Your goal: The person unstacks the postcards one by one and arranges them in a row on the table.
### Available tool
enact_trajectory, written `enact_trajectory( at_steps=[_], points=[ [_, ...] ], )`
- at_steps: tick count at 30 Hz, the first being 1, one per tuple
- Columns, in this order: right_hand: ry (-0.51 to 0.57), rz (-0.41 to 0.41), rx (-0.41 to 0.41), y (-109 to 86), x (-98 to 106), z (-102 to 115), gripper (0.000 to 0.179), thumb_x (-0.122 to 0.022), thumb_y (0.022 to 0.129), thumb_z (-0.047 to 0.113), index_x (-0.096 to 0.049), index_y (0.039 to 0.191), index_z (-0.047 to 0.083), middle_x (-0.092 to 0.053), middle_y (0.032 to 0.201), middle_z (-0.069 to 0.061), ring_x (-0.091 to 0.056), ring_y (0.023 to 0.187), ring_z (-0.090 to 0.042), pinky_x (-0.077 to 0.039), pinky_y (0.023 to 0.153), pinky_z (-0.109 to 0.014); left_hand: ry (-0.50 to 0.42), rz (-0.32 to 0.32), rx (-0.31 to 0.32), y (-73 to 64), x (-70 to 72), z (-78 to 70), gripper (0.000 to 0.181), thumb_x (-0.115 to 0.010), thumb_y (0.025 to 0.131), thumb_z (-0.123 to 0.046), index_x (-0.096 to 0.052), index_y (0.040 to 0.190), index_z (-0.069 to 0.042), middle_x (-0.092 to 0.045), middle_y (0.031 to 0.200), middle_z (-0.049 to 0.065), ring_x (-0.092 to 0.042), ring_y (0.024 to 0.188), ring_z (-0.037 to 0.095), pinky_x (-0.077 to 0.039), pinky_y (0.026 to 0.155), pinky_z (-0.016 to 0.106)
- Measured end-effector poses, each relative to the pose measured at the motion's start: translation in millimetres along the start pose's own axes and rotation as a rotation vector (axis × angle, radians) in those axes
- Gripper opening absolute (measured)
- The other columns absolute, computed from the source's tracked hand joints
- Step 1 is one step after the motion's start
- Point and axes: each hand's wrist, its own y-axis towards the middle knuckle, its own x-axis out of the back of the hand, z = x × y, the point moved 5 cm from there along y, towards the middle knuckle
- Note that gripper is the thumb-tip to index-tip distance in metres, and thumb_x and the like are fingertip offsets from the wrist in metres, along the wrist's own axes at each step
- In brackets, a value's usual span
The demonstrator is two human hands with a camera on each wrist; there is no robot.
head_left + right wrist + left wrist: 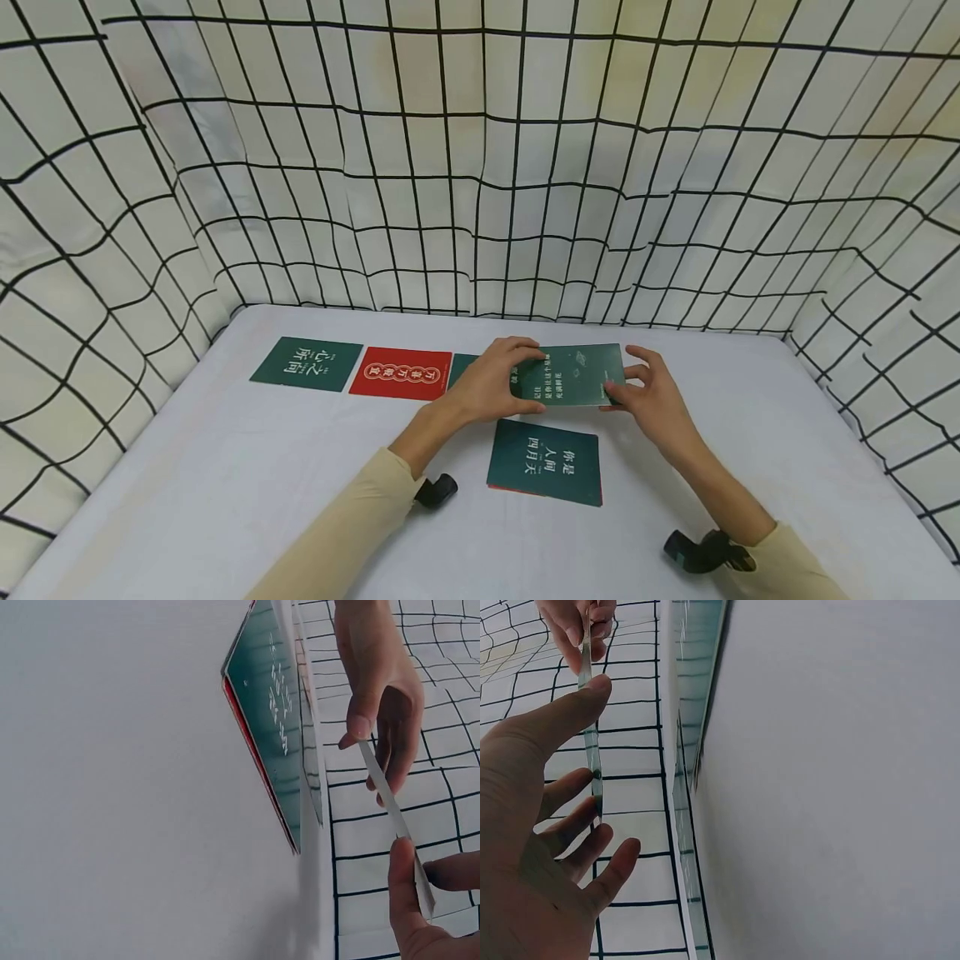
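Observation:
Both hands hold a dark green card (573, 375) with white writing just above the table. My left hand (483, 387) grips its left end, thumb at the near edge and fingers at the far edge. At the opposite end, my right hand (652, 400) pinches the card between thumb and fingers; the right wrist view shows this card (397, 817) edge-on. Nearer to me lies a small stack of cards (543, 462), a teal one on top and red showing below. Beyond the left hand, a third card (459, 367) in the row is partly hidden by that hand.
To the left, a green card (307, 364) and a red card (401, 372) lie side by side in that row. A white cloth covers the table (225, 467). Black-lined netting over white sheeting (480, 192) encloses the back and sides. Black devices (705, 552) sit at both wrists.

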Motion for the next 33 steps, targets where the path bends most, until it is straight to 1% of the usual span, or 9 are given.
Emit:
enact_trajectory(
  at_steps=[3, 8, 16, 19, 22, 25, 29, 33],
  points=[
    [0.043, -0.015, -0.010, -0.5, 2, -1, 0.073, -0.062, 0.103, 0.006, -0.018, 0.161, 0.002, -0.061, 0.119, -0.023, -0.078, 0.086, -0.013, -0.064, 0.084, -0.025, 0.002, 0.002, -0.003, 2.1, -1.3, -1.3, 0.076, -0.088, 0.082, -0.039, -0.057, 0.148, -0.017, -0.044, 0.162, 0.004, -0.041, 0.148, 0.026, -0.048, 0.118, 0.044],
    [0.092, -0.010, 0.001, -1.3, 3, -3, 0.064, -0.060, 0.104, 0.004, -0.024, 0.157, 0.001, -0.063, 0.111, -0.024, -0.077, 0.078, -0.011, -0.064, 0.081, -0.025, 0.009, -0.007, 0.001, 6.6, -2.0, -2.6, 0.077, -0.088, 0.082, -0.039, -0.056, 0.149, -0.017, -0.043, 0.161, 0.006, -0.041, 0.148, 0.027, -0.047, 0.118, 0.046],
    [0.099, -0.042, 0.020, 1.2, 9, -8, 0.061, -0.059, 0.104, 0.005, -0.028, 0.157, 0.003, -0.065, 0.104, -0.015, -0.077, 0.079, -0.013, -0.064, 0.082, -0.024, 0.003, -0.029, 0.024, 11.6, -3.7, -1.0, 0.082, -0.088, 0.082, -0.041, -0.053, 0.151, -0.013, -0.043, 0.161, 0.009, -0.040, 0.150, 0.029, -0.044, 0.120, 0.051],
    [0.106, -0.048, 0.019, 2.5, 12, -11, 0.062, -0.060, 0.104, 0.005, -0.029, 0.157, 0.003, -0.066, 0.103, -0.015, -0.077, 0.080, -0.014, -0.064, 0.082, -0.023, -0.006, -0.028, 0.031, 12.3, -4.1, 0.4, 0.082, -0.088, 0.083, -0.041, -0.052, 0.151, -0.012, -0.044, 0.161, 0.009, -0.040, 0.150, 0.029, -0.044, 0.121, 0.050],
    [0.119, -0.048, 0.003, 2.7, 14, -13, 0.062, -0.060, 0.105, 0.006, -0.028, 0.158, 0.002, -0.066, 0.103, -0.014, -0.077, 0.080, -0.012, -0.063, 0.083, -0.021, -0.009, -0.024, 0.036, 13.2, -4.3, 2.7, 0.082, -0.088, 0.083, -0.040, -0.052, 0.151, -0.013, -0.045, 0.161, 0.009, -0.040, 0.150, 0.029, -0.044, 0.121, 0.050],
    [0.133, -0.048, -0.026, 3.0, 16, -15, 0.064, -0.059, 0.105, 0.006, -0.026, 0.159, 0.002, -0.066, 0.101, -0.010, -0.075, 0.078, -0.008, -0.062, 0.083, -0.020, -0.007, -0.017, 0.041, 15.2, -5.0, 5.0, 0.081, -0.088, 0.083, -0.040, -0.052, 0.151, -0.014, -0.046, 0.160, 0.008, -0.039, 0.151, 0.029, -0.044, 0.121, 0.050],
    [0.144, -0.047, -0.061, 4.4, 16, -18, 0.064, -0.059, 0.105, 0.006, -0.025, 0.159, 0.002, -0.066, 0.098, -0.005, -0.075, 0.078, -0.006, -0.062, 0.082, -0.020, 0.032, -0.006, 0.039, 17.6, -6.5, 6.5, 0.080, -0.087, 0.083, -0.042, -0.053, 0.151, -0.015, -0.047, 0.160, 0.007, -0.038, 0.152, 0.028, -0.041, 0.124, 0.049],
    [0.140, -0.043, -0.084, 5.6, 17, -22, 0.064, -0.058, 0.105, 0.006, -0.024, 0.159, 0.000, -0.066, 0.098, -0.004, -0.076, 0.079, -0.006, -0.062, 0.083, -0.019, 0.077, 0.018, 0.038, 18.8, -8.4, 6.7, 0.078, -0.085, 0.084, -0.044, -0.055, 0.150, -0.015, -0.049, 0.159, 0.007, -0.038, 0.152, 0.028, -0.036, 0.126, 0.053]
  ],
)
